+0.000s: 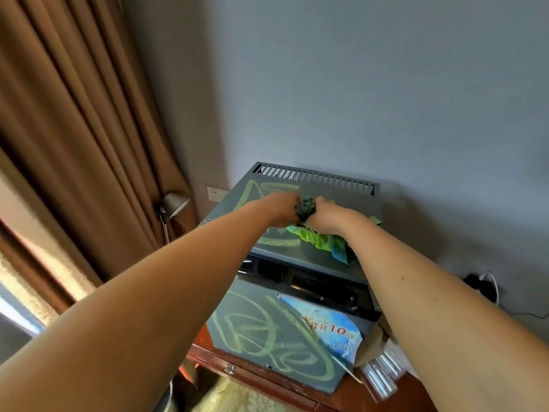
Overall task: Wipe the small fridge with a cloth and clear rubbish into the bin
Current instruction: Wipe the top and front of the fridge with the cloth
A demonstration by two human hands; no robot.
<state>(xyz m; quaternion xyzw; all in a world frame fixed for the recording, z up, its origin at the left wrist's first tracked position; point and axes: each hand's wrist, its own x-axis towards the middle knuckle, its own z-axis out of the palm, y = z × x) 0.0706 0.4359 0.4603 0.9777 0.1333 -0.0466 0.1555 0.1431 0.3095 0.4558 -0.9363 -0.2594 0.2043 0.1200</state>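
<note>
Grey fridge (pixel 341 200) top against grey wall (pixel 356 84); brown curtain (pixel 74 114) | both hands clutch green cloth (pixel 315 237)

A brown curtain (pixel 74 129) hangs on the left. Near its right edge stands a lamp (pixel 173 205), with a wall socket (pixel 214 194) just beside it. The far wall (pixel 371 84) is grey. On the right, a black plug with a white cable (pixel 484 285) lies by the wall.
</note>
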